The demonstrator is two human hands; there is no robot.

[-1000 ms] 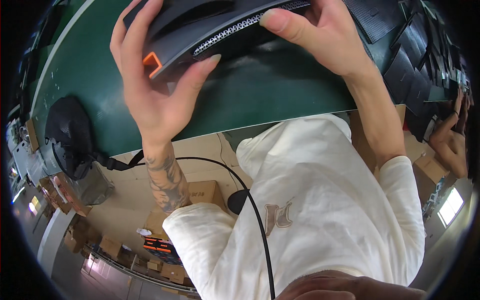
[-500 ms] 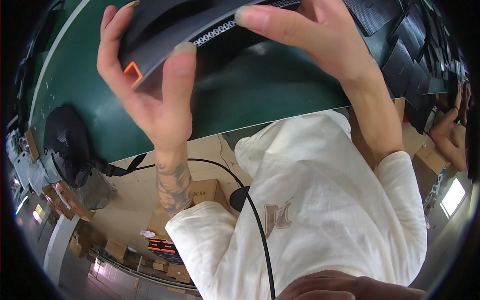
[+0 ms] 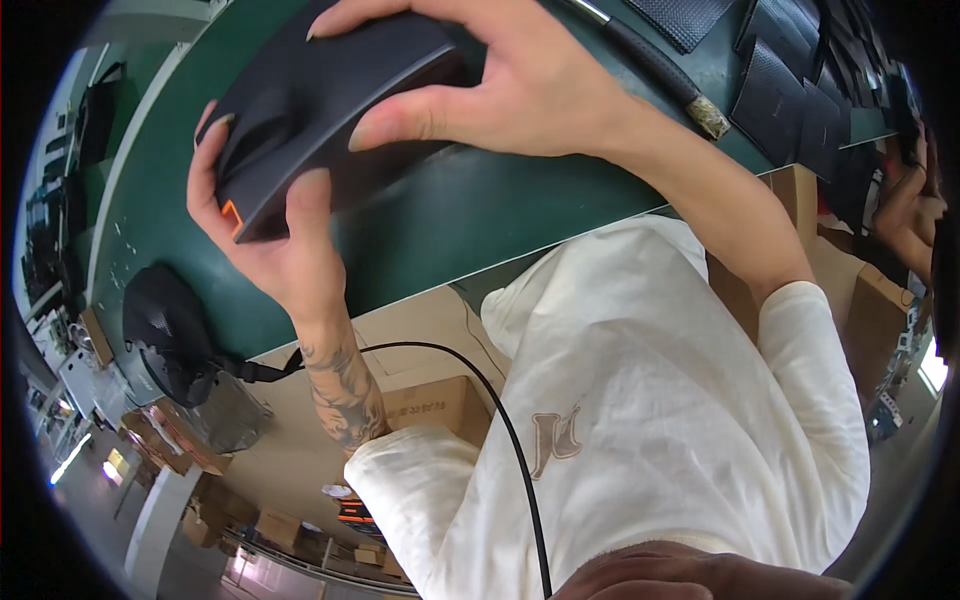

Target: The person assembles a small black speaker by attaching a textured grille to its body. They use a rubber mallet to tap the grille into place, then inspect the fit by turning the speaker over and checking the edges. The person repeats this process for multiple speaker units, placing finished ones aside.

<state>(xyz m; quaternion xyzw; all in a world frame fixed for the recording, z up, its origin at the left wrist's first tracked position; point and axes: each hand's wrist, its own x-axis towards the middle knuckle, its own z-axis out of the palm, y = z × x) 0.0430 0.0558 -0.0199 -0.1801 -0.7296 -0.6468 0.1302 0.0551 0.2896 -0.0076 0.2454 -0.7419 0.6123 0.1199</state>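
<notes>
A black moulded case-like piece (image 3: 330, 110) with a curved edge and a raised bulge is held up over the green table. An orange tab (image 3: 233, 218) shows at its left corner. My left hand (image 3: 285, 235) is closed round that corner, thumb on the near side and fingers behind. Closed over the other end is my right hand (image 3: 480, 85), its thumb on the near edge and its fingers across the top. The far part of the piece runs out of the picture, and its underside is dark.
A black-gripped tool (image 3: 655, 60) with a metal shaft lies on the green table (image 3: 500, 210). Several black textured sheets (image 3: 690, 18) and flat black pieces (image 3: 775, 105) are at the right. A black mesh bag (image 3: 165, 320) rests at the left edge. A black cable (image 3: 490, 395) crosses my front.
The piece has shifted left and nearer and has turned. My right hand has moved left over its top. The white-toothed strip along its edge no longer shows. The black-gripped tool has come into view.
</notes>
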